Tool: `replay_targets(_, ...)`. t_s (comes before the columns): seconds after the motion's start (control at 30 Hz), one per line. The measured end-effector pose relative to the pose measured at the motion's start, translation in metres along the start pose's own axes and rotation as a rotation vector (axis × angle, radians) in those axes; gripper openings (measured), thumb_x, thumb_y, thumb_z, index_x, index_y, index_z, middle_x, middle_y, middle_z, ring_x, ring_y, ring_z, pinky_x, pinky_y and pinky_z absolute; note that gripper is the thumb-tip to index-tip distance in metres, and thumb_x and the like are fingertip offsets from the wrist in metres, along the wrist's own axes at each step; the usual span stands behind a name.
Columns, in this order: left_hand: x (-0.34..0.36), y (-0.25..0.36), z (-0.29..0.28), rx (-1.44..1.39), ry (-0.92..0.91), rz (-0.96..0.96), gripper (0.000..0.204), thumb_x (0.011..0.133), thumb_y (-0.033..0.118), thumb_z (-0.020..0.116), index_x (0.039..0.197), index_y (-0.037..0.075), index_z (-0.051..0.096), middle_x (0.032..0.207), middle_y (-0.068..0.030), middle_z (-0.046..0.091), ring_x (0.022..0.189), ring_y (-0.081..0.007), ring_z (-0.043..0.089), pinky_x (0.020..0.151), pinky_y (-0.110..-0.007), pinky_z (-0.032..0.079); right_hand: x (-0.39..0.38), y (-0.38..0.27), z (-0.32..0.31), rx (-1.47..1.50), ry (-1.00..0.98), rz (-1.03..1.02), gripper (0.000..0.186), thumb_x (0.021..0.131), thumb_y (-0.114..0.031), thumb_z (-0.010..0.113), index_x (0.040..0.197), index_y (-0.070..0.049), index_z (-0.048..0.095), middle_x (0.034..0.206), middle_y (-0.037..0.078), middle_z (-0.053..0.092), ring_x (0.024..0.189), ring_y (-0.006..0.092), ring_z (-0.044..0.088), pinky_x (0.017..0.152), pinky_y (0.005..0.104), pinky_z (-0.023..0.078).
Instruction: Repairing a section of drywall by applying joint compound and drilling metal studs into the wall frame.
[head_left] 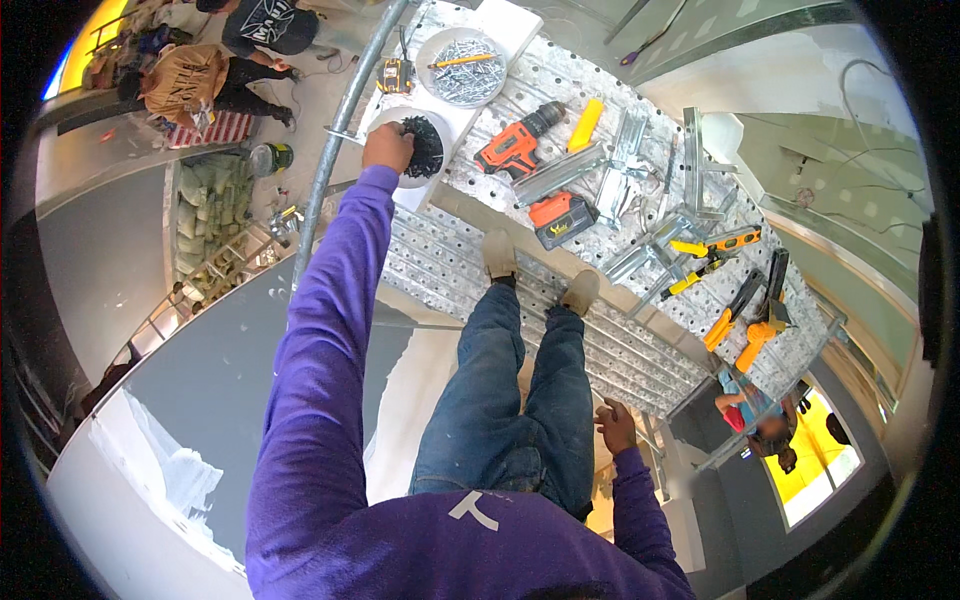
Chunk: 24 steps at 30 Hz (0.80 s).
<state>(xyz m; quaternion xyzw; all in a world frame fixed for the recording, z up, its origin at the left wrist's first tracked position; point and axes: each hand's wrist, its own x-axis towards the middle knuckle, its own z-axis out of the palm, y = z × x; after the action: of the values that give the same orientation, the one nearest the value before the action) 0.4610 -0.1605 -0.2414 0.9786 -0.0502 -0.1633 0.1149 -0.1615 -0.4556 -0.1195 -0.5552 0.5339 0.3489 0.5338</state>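
Observation:
My left hand (388, 148) reaches out to a white bowl (398, 116) of black screws (425, 148), over its left side. Its fingers are curled together; what they hold, if anything, is hidden. Right beside this bowl stands a larger white bowl (428, 50) full of silver screws or nails (466, 80), with a yellow pencil (465, 61) lying across them. A yellow and black tape measure (395, 76) sits by the bowls. Down by my right thigh hangs my right hand (616, 427), its fingers loosely apart and nothing in them.
On the perforated metal platform (560, 75) lie an orange drill (520, 140), a battery (562, 219), metal brackets (625, 165), a small level (733, 240) and orange-handled snips (760, 335). A scaffold pole (335, 150) runs close by my left arm. People (185, 85) are below at left; another person (765, 420) is at lower right.

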Motion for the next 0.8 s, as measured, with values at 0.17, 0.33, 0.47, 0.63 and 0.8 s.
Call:
replay_targets(0.17, 0.001, 0.007, 0.014, -0.067, -0.053, -0.153, 0.034, 0.078, 0.036, 0.068, 0.096, 0.007, 0.072, 0.096, -0.0178, 0.069, 0.091, -0.0352, 0.066, 0.082, -0.043, 0.052, -0.004, -0.023, 0.013, 0.044, -0.02, -0.071, 0.047, 0.091, -0.024, 0.059, 0.13, 0.0, 0.049, 0.103, 0.011, 0.064, 0.084, 0.0177, 0.064, 0.069, 0.0289, 0.051)
replay_targets(0.33, -0.004, 0.011, 0.018, -0.053, -0.1, -0.186, 0.036, 0.077, 0.039, 0.069, 0.095, 0.009, 0.072, 0.096, -0.0182, 0.068, 0.092, -0.0353, 0.066, 0.085, -0.044, 0.051, -0.01, -0.04, 0.017, -0.078, 0.018, -0.043, 0.045, 0.093, -0.025, 0.056, 0.129, 0.001, 0.05, 0.102, 0.014, 0.065, 0.086, 0.0189, 0.065, 0.072, 0.0312, 0.053)
replay_targets(0.47, 0.014, -0.013, 0.054, 0.123, -0.08, 0.045, 0.041, 0.079, 0.039, 0.066, 0.096, 0.002, 0.068, 0.1, -0.0203, 0.067, 0.095, -0.0365, 0.064, 0.084, -0.046, 0.051, -0.003, -0.017, 0.021, -0.111, 0.044, -0.136, 0.041, 0.092, -0.026, 0.055, 0.124, -0.001, 0.054, 0.099, 0.014, 0.066, 0.085, 0.021, 0.064, 0.076, 0.0329, 0.051)
replay_targets(0.63, 0.032, -0.035, 0.065, -0.133, -0.333, 0.282, 0.034, 0.082, 0.026, 0.057, 0.101, 0.0, 0.068, 0.098, -0.0206, 0.068, 0.091, -0.0353, 0.066, 0.08, -0.044, 0.049, 0.004, 0.001, 0.042, -0.318, 0.075, -0.163, 0.046, 0.09, -0.037, 0.057, 0.123, -0.005, 0.057, 0.116, 0.02, 0.06, 0.105, 0.0302, 0.06, 0.09, 0.038, 0.048)
replay_targets(0.8, 0.03, -0.057, 0.036, -0.302, -0.35, 0.029, 0.019, 0.086, 0.017, 0.066, 0.088, -0.001, 0.062, 0.077, -0.0097, 0.065, 0.074, -0.0184, 0.064, 0.063, -0.031, 0.052, -0.031, -0.061, 0.029, -0.25, 0.079, -0.028, 0.053, 0.088, -0.042, 0.058, 0.127, -0.006, 0.054, 0.114, 0.019, 0.062, 0.103, 0.0287, 0.06, 0.088, 0.0363, 0.049)
